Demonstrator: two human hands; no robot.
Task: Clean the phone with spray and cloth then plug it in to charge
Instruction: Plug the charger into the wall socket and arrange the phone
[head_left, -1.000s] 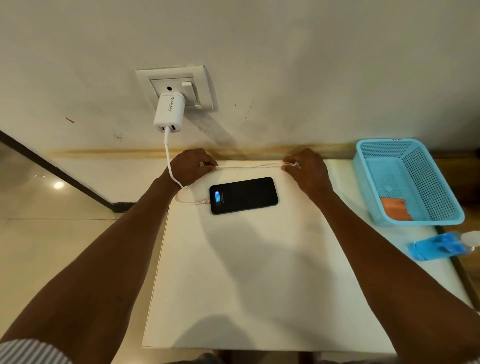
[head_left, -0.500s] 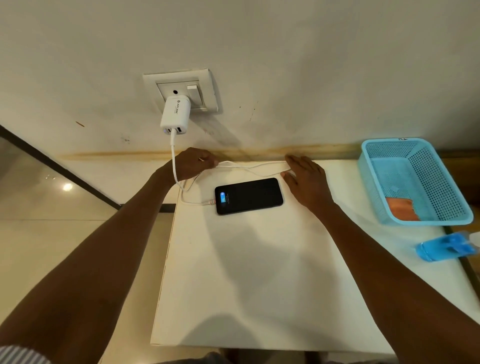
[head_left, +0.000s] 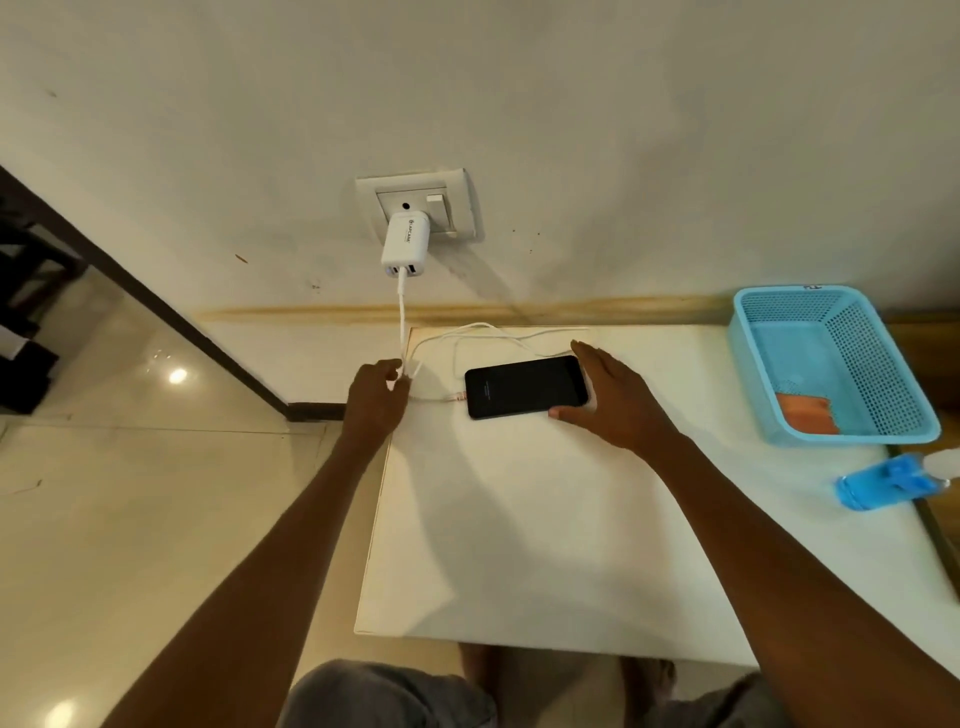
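Left hand (head_left: 376, 397): I see it at the table's left edge, fingers pinched shut on the cable (head_left: 401, 332) just below the charger.
Charger (head_left: 405, 246): white, seated in the wall socket (head_left: 415, 200).
Cable: loops across the table (head_left: 519, 545) behind the phone; its plug meets the phone's left end.
Phone (head_left: 525, 386): flat on the table, screen dark.
Right hand (head_left: 615, 402): spread open around the phone's right end; I cannot tell whether it grips.
Basket (head_left: 831, 364): blue, holds the orange cloth (head_left: 806, 413).
Spray (head_left: 883, 483): lying near the right edge.
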